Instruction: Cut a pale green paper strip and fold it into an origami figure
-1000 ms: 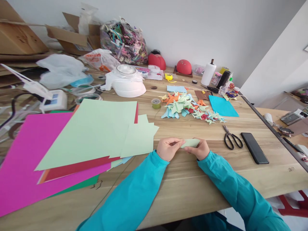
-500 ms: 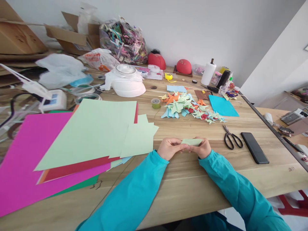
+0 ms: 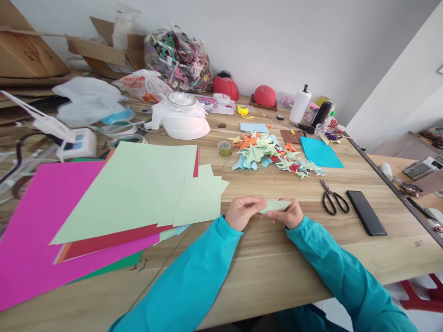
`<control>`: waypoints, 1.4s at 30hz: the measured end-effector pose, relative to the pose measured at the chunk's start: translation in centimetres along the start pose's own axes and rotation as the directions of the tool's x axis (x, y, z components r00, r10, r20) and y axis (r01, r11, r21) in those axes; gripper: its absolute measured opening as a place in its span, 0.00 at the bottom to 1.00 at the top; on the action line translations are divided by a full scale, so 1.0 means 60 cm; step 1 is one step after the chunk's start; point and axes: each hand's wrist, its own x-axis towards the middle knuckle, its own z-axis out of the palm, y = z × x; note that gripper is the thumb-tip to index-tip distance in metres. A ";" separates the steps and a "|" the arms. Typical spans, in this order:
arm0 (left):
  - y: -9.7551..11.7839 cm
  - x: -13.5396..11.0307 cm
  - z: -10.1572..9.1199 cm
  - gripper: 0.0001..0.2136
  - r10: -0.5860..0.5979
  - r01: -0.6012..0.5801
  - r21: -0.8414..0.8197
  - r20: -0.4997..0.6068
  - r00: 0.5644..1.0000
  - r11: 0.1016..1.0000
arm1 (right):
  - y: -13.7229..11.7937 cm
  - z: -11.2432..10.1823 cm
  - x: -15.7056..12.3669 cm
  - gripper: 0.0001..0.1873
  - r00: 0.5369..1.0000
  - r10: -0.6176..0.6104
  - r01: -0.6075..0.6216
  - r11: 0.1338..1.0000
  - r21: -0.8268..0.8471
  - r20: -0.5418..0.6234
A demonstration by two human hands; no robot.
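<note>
Between my two hands is a small folded piece of light green paper (image 3: 276, 206), held just above the wooden table (image 3: 263, 276). My left hand (image 3: 243, 212) pinches its left end between thumb and fingers. At the other end my right hand (image 3: 291, 214) grips it, the thumb lying along the near edge. Left of my hands are light green paper squares (image 3: 199, 198), partly under a large light green sheet (image 3: 131, 189). Beyond my hands lies a pile of small folded paper figures (image 3: 258, 150) in green, orange, blue and red.
Black-handled scissors (image 3: 332, 198) and a black phone (image 3: 366, 212) lie to the right. A spool of green thread (image 3: 224, 148) stands near the pile, with a turquoise sheet (image 3: 321, 152) beyond. Magenta paper (image 3: 31, 240) spreads at left. A white bottle (image 3: 299, 106) stands by the wall.
My left thumb has slid back from the middle of the folded paper toward its left end, so more of the paper's near face shows. Both hands stay in nearly the same place.
</note>
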 end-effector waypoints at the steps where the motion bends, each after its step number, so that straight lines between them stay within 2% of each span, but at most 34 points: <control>1: 0.001 0.000 0.000 0.10 0.000 0.000 -0.022 0.007 1.000 1.000 | -0.001 0.001 -0.001 0.14 1.000 -0.003 0.003 1.000 -0.004 -0.001; 5: 0.005 -0.002 0.003 0.13 -0.036 0.037 -0.040 0.016 0.999 0.999 | -0.001 0.000 -0.002 0.14 1.000 -0.017 0.017 1.000 -0.011 -0.018; 10: 0.007 -0.006 0.007 0.14 -0.070 0.045 0.234 0.099 0.993 0.971 | 0.006 -0.002 0.000 0.13 1.000 -0.030 0.030 1.000 0.008 -0.004; 15: 0.007 -0.010 0.008 0.15 -0.040 0.017 0.342 0.060 0.997 0.940 | 0.010 0.001 0.003 0.15 1.000 0.000 -0.001 1.000 0.026 0.027; 18: 0.008 -0.009 0.007 0.16 -0.049 0.035 0.337 0.032 0.998 0.941 | 0.011 -0.001 0.005 0.16 0.999 0.035 -0.034 0.999 -0.025 0.019; 22: 0.003 -0.001 0.000 0.16 -0.058 0.066 0.291 -0.035 0.998 0.954 | 0.016 -0.008 0.008 0.19 0.994 0.096 -0.100 0.990 -0.100 -0.050; 30: -0.005 0.011 -0.015 0.19 -0.151 0.158 0.094 -0.074 0.986 0.983 | 0.017 -0.013 0.012 0.23 0.993 0.118 -0.119 0.992 -0.037 -0.014; 36: -0.005 0.010 -0.016 0.19 -0.088 0.106 0.191 -0.101 0.991 0.976 | 0.020 -0.017 0.013 0.24 0.993 0.120 -0.120 0.990 -0.073 -0.016; 42: 0.008 0.006 -0.010 0.16 0.049 -0.018 0.236 -0.128 0.990 0.971 | 0.020 -0.017 0.011 0.24 0.997 0.076 -0.077 0.996 -0.054 -0.022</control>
